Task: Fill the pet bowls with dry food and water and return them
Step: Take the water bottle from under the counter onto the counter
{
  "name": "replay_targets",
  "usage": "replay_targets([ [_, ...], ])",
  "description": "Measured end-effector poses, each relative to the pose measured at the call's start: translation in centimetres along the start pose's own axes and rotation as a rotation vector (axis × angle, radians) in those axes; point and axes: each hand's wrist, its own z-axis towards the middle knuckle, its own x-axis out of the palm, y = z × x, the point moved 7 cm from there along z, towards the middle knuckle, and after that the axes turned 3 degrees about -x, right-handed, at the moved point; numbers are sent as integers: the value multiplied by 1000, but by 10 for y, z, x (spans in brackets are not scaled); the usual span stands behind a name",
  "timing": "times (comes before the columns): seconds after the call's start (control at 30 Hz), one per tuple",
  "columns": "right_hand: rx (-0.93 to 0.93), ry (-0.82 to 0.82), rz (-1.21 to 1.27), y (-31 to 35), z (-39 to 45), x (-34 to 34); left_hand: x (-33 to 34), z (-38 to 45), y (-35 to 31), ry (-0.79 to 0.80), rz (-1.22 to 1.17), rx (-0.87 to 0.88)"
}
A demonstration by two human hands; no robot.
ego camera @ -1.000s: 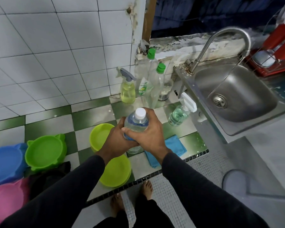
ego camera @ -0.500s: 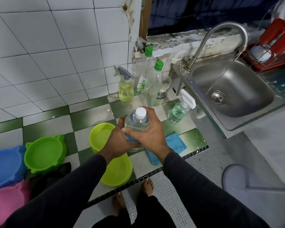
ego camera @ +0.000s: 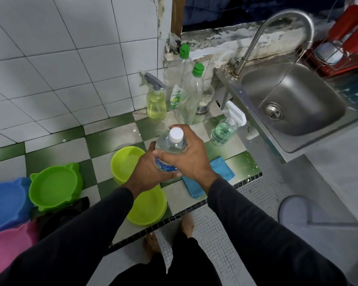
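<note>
The water bottle (ego camera: 171, 147) stands upright above the desk (ego camera: 116, 139), its white cap (ego camera: 176, 133) on, just over the two yellow-green bowls (ego camera: 125, 164). Both hands hold it: the left hand (ego camera: 144, 172) wraps its lower body, the right hand (ego camera: 189, 159) curls round its shoulder with fingers near the cap, so each grip is closed on the bottle and neither is free. Whether the cap is tight or already loosened I cannot tell from this angle. The likely trouble comes at opening: squeezing a soft, full bottle as the cap comes off would push water out over the hands and onto the tiled desk rather than into a bowl. A quick tilt could overshoot the nearer bowl's rim, and the blue cloth (ego camera: 219, 170) beside it would catch only part. Further left sit a green bowl (ego camera: 54, 184), a blue bowl (ego camera: 6, 203) and a pink bowl (ego camera: 6, 248), all apparently without food, so a slip here would wet bowls meant for dry feed.
</note>
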Motion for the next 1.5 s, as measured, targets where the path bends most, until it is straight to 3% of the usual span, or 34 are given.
replay_targets([
  [1.07, 122, 84, -44, 14, -23, -5, -16, -31, -13, -44, 94, 28],
  [1.3, 123, 150, -217, 17, -45, -18, -36, -70, -27, -113, 220, 9],
  [1.5, 46, 292, -402, 18, -72, -35, -50, -126, -52, -206, 539, -28],
])
